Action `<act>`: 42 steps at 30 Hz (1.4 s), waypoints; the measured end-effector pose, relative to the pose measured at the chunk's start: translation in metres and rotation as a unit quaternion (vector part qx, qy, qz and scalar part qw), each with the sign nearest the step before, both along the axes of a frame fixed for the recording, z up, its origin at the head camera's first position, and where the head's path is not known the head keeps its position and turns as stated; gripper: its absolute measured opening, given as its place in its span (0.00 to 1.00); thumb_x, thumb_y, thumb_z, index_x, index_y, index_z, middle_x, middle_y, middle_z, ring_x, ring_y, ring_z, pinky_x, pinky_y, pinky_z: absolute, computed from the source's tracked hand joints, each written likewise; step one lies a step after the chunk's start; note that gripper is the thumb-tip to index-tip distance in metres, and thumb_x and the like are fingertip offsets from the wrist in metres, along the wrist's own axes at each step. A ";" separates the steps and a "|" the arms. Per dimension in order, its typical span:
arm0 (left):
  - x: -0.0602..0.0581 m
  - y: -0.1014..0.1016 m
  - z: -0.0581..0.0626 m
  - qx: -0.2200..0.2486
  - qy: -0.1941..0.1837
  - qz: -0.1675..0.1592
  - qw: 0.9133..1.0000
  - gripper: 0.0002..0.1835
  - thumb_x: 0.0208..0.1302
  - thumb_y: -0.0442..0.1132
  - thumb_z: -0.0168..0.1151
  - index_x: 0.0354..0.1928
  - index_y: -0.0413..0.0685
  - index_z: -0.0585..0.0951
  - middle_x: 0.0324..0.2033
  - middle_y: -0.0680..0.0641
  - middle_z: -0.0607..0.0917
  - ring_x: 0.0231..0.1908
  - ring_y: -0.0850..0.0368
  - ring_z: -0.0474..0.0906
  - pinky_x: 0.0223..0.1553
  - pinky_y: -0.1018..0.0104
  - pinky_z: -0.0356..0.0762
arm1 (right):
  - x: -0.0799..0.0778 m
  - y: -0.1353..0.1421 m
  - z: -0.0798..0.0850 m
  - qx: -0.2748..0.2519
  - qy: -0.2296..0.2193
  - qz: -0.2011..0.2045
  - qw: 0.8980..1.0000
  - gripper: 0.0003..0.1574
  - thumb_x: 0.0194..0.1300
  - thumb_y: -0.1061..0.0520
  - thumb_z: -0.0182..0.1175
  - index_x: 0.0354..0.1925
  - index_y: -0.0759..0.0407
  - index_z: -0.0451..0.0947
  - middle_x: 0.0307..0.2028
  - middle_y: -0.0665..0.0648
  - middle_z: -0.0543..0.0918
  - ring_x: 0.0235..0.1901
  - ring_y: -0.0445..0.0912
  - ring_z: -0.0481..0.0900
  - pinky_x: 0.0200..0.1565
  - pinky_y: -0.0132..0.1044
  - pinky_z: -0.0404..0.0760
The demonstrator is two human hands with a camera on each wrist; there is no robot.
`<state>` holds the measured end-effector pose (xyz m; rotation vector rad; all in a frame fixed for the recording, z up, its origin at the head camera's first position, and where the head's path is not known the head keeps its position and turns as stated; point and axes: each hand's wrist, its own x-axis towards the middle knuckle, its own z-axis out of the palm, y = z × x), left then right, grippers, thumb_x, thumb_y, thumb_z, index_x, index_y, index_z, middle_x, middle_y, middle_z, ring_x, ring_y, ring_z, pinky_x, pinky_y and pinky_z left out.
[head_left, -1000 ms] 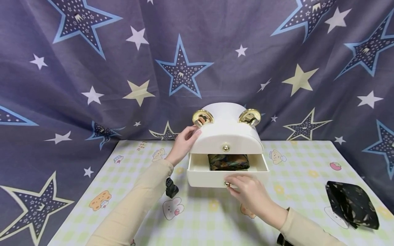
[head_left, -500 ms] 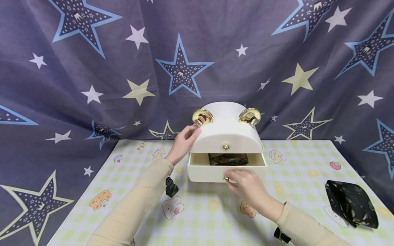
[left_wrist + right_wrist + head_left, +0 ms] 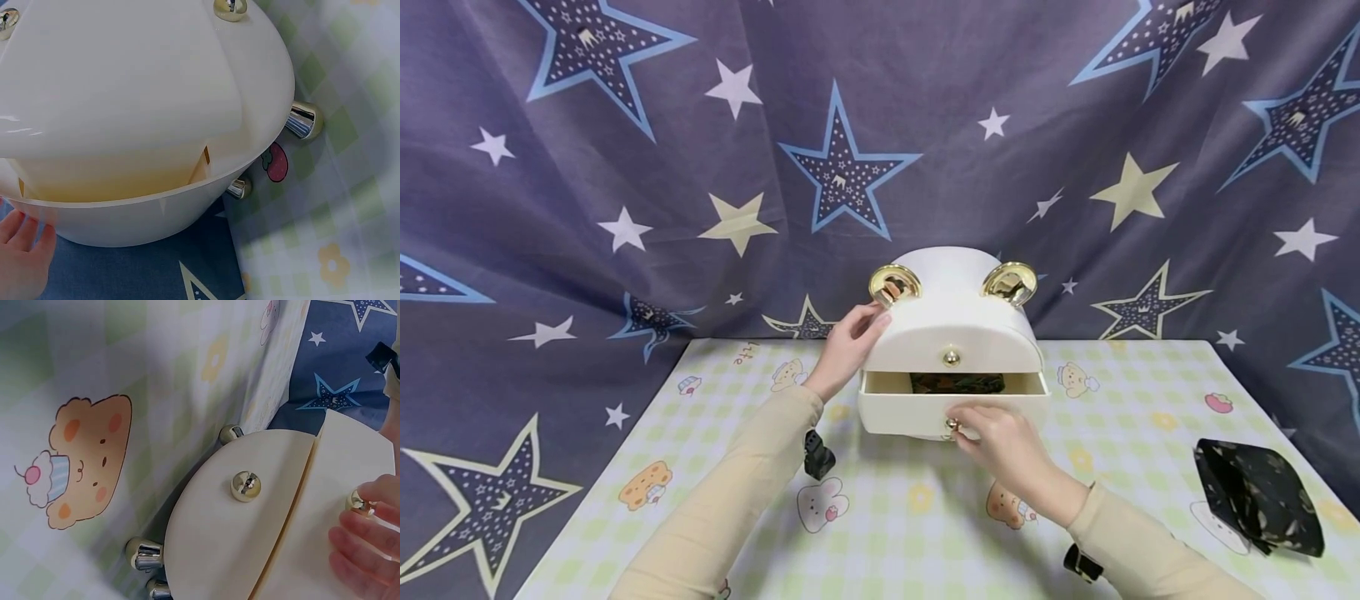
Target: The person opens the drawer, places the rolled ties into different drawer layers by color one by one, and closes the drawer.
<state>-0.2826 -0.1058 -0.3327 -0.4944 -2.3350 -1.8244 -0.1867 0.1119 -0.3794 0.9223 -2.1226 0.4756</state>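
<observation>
A white rounded storage box (image 3: 951, 308) with two gold ears stands at the back of the table. Its lower drawer (image 3: 902, 414) is partly pulled out. Inside lies a folded dark camouflage-patterned item (image 3: 957, 383), mostly hidden by the drawer front. My right hand (image 3: 1000, 442) pinches the lower drawer's gold knob (image 3: 357, 503) between thumb and fingers. The upper drawer (image 3: 231, 512), with its own gold knob, is closed. My left hand (image 3: 846, 350) rests against the box's left side, thumb toward the front. In the left wrist view, its fingers (image 3: 28, 234) touch the white shell.
A black patterned pouch (image 3: 1258, 496) lies at the table's right. The checked tablecloth (image 3: 760, 525) carries printed cartoon figures. Close behind the box hangs a dark star-printed curtain (image 3: 700, 150). Gold feet (image 3: 305, 120) stick out under the box.
The lower drawer has slid inward, away from me, with my right hand on its knob. Less of the camouflage item shows. My left hand has stayed on the box's side.
</observation>
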 end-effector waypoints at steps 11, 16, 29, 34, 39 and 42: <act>0.000 0.000 0.000 0.007 -0.004 -0.003 1.000 0.18 0.63 0.43 0.53 0.51 0.39 0.72 0.58 0.43 0.68 0.59 0.55 0.63 0.61 0.72 0.60 | -0.009 0.001 0.000 -0.009 -0.008 -0.010 1.000 0.16 0.36 0.64 0.70 0.29 0.57 0.80 0.28 0.51 0.83 0.27 0.43 0.79 0.31 0.36 0.81; 0.001 -0.001 0.000 0.005 -0.012 -0.003 1.000 0.19 0.62 0.44 0.53 0.52 0.39 0.72 0.59 0.44 0.67 0.60 0.55 0.62 0.62 0.71 0.59 | -0.011 0.000 0.000 -0.009 -0.019 -0.016 1.000 0.15 0.37 0.63 0.70 0.30 0.56 0.80 0.29 0.51 0.84 0.27 0.43 0.79 0.31 0.35 0.81; 0.024 0.004 0.023 -0.008 -0.023 -0.006 1.000 0.19 0.64 0.38 0.50 0.53 0.32 0.69 0.60 0.38 0.64 0.61 0.48 0.59 0.63 0.65 0.57 | -0.014 0.000 0.000 -0.006 -0.041 -0.038 0.998 0.16 0.37 0.63 0.71 0.30 0.56 0.80 0.30 0.51 0.83 0.29 0.44 0.80 0.31 0.35 0.81; 0.012 0.002 0.010 0.006 -0.020 -0.007 1.000 0.19 0.63 0.41 0.53 0.52 0.36 0.70 0.60 0.40 0.66 0.61 0.51 0.60 0.63 0.67 0.58 | -0.015 0.000 0.000 -0.008 -0.068 -0.046 0.997 0.16 0.39 0.63 0.70 0.31 0.56 0.79 0.32 0.51 0.83 0.32 0.46 0.80 0.34 0.37 0.81; 0.003 0.000 0.000 0.001 -0.006 0.004 1.000 0.19 0.63 0.43 0.53 0.51 0.38 0.72 0.59 0.43 0.68 0.59 0.53 0.62 0.62 0.68 0.60 | -0.016 -0.001 0.001 -0.010 -0.079 -0.049 0.996 0.15 0.41 0.63 0.69 0.32 0.56 0.79 0.32 0.51 0.83 0.32 0.46 0.80 0.34 0.37 0.81; 0.002 0.001 0.000 -0.002 -0.001 0.006 1.000 0.19 0.63 0.43 0.53 0.51 0.39 0.72 0.58 0.44 0.68 0.59 0.54 0.62 0.62 0.69 0.60 | -0.017 -0.001 0.002 -0.011 -0.077 -0.048 0.996 0.15 0.41 0.64 0.69 0.31 0.56 0.79 0.31 0.51 0.83 0.31 0.46 0.80 0.33 0.37 0.81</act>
